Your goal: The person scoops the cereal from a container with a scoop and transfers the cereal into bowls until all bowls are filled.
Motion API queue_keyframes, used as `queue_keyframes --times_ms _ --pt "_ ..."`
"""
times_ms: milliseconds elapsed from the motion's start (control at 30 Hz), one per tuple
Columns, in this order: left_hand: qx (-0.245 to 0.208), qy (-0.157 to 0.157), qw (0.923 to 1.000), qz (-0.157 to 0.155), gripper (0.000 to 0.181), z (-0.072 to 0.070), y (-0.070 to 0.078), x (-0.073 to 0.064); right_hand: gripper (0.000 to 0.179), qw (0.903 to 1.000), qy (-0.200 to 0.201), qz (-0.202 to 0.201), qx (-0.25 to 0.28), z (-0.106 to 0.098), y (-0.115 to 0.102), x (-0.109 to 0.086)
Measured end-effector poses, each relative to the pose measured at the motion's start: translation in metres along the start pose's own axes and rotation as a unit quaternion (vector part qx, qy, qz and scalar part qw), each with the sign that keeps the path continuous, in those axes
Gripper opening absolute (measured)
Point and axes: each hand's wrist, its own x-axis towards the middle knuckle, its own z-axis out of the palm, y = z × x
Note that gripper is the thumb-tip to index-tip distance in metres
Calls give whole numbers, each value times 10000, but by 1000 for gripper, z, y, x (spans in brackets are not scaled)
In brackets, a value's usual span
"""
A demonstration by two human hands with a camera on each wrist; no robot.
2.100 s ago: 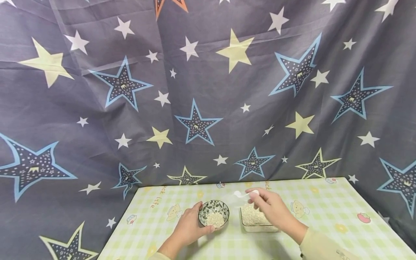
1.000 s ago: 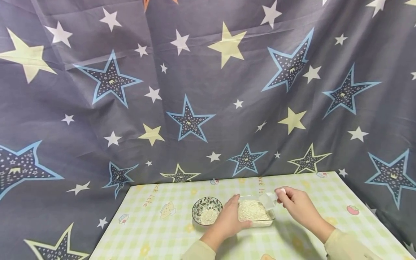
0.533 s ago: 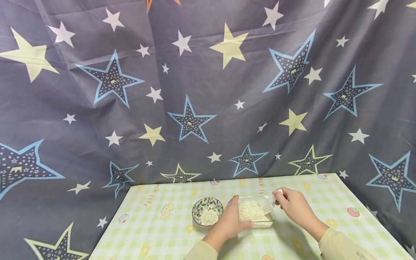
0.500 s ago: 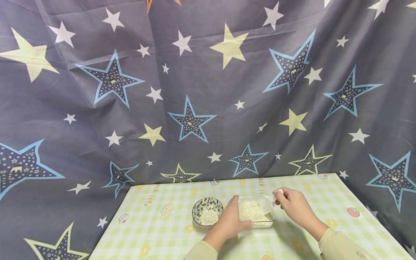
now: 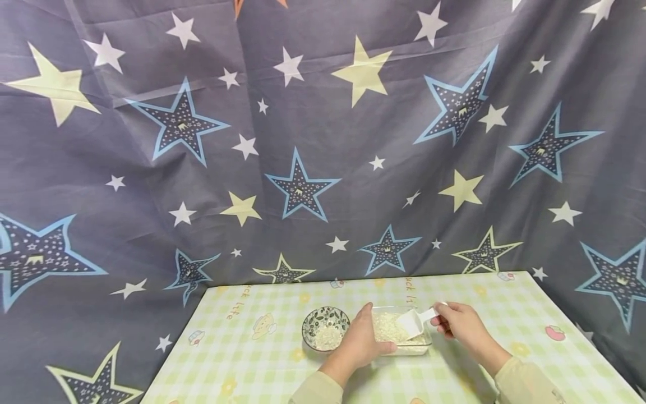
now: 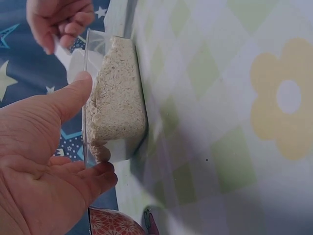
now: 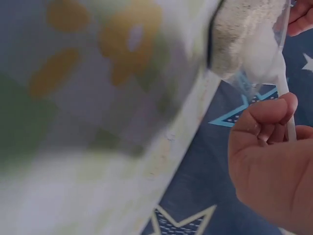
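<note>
My left hand (image 5: 357,343) grips the left end of a clear rectangular glass container (image 5: 415,350), thumb on the near side and fingers beyond. Pale oat flakes (image 6: 117,88) fill much of it. From the right, my right hand (image 5: 466,331) pinches the handle of a white scoop (image 5: 411,324) between thumb and fingers. The scoop's head sits over the oats inside the container, tilted; how much it carries is hard to tell. Just left of my left hand stands a patterned bowl (image 5: 314,321) with some oats in its bottom, partly hidden by that hand.
A green checked tablecloth (image 5: 252,359) with printed flowers and cartoon figures covers the table. Behind its far edge hangs a dark grey curtain (image 5: 323,129) with stars.
My left hand has left the bowl and taken hold of the glass container. My right hand moved right with the scoop, dipped it into the oats, and the scoop now lies flatter, further left.
</note>
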Motion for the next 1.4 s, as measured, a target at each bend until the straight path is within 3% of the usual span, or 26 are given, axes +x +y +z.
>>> queue_keyframes --times_ms 433,867,1033,1233,1400 --pt "169 59 9998 19 116 1 0 1 32 9915 -614 546 1007 3 25 6" --pt "226 49 9997 -64 116 2 1 3 28 9783 -656 911 1744 1 30 2" --pt "193 51 9998 -51 116 1 1 3 23 9659 -620 1066 2275 -4 36 4" --pt "163 3 9999 -58 116 1 2 1 16 9435 -552 1260 3014 -12 38 4" --pt "134 -19 9999 -68 115 0 2 1 28 9255 -631 1317 3494 -17 37 6"
